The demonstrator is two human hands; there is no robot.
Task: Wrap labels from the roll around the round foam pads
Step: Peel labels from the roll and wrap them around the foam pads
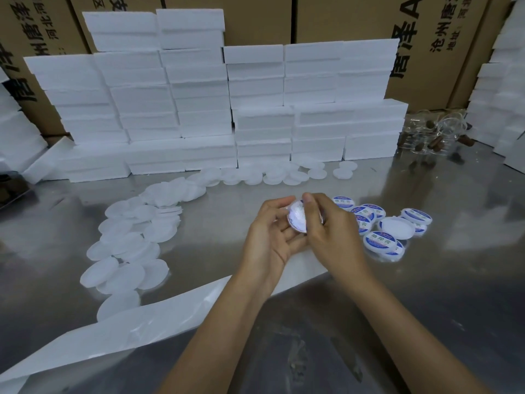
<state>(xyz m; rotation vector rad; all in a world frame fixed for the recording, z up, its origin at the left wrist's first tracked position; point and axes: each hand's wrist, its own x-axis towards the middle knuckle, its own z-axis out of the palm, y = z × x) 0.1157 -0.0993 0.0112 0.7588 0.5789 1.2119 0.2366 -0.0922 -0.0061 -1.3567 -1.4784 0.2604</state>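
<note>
Both hands meet at frame centre over the shiny metal desk [426,280]: left hand [271,237] cradles, right hand [326,231] fingers pinch, one round white foam pad [297,218].

Steel table [426,294] with foam discs [125,251], foam blocks [199,109].

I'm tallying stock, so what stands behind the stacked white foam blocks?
Behind the foam blocks stand brown cardboard boxes printed with black characters. Their lower parts are covered by the stack, so what sits at their base cannot be seen.
</note>
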